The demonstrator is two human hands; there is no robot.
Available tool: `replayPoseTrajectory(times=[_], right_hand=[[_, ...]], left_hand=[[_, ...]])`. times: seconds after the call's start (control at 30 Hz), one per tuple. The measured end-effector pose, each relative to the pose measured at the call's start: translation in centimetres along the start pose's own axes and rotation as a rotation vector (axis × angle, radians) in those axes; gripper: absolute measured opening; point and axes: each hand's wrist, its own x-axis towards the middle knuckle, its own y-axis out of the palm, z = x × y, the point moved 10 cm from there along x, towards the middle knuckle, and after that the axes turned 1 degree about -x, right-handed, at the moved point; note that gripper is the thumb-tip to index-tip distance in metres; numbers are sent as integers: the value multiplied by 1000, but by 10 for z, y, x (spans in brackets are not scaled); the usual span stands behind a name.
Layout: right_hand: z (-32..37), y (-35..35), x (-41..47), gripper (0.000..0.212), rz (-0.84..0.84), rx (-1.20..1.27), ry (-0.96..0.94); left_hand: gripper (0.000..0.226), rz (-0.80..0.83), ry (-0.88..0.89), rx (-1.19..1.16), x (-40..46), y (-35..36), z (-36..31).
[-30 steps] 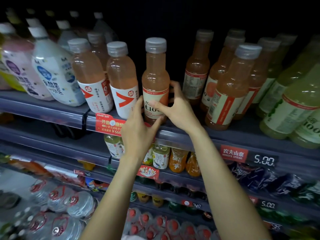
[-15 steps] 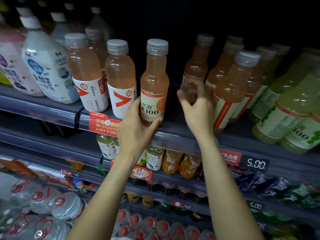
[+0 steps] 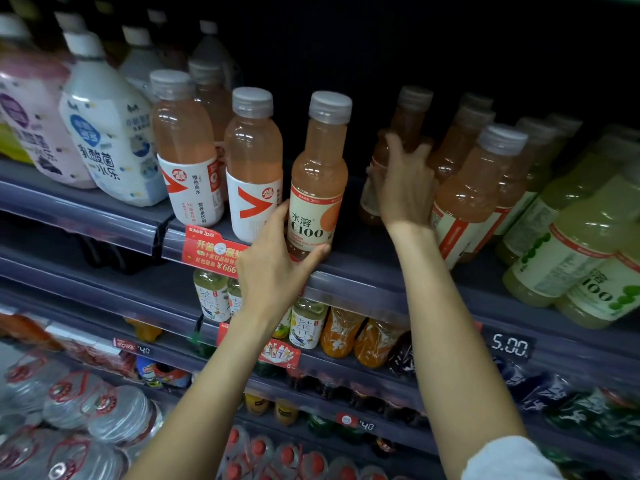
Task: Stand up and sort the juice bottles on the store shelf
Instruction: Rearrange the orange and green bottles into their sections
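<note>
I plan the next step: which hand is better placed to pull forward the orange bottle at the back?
Right. The right hand already curls round that back bottle; the left hand steadies the front C100 bottle.

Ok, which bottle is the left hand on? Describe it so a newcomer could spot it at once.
Find the top shelf with the pale orange drinks. The left hand grips the C100 bottle standing at the front edge, just right of two bottles with red-arrow labels. It alone there wears a cream label with an orange circle, and a gap opens to its right.

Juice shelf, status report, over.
Left hand holds front C100 bottle, upright at shelf edge. Right hand grips rear bottle. Nothing blocking.
</note>
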Motion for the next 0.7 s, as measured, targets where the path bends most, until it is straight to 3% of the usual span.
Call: replayPoseTrajectory(times=[0.13, 0.23, 0.4, 0.53, 0.63, 0.7], right_hand=[[12, -4, -3, 40, 39, 138, -113], [13, -5, -5, 44, 150, 456, -171], [2, 1, -3, 63, 303, 663, -30], [-8, 1, -1, 81, 170, 502, 159], [-4, -3, 1, 78, 111, 324, 171], [-1, 3, 5, 71, 148, 412, 146]], left_hand=[[72, -1, 2, -13, -1, 0, 1], [73, -3, 3, -3, 0, 1, 0], [70, -6, 6, -1, 0, 0, -1], [70, -7, -3, 5, -1, 0, 0], [71, -3, -1, 8, 0, 0, 0], [71, 1, 2, 8, -1, 1, 0]])
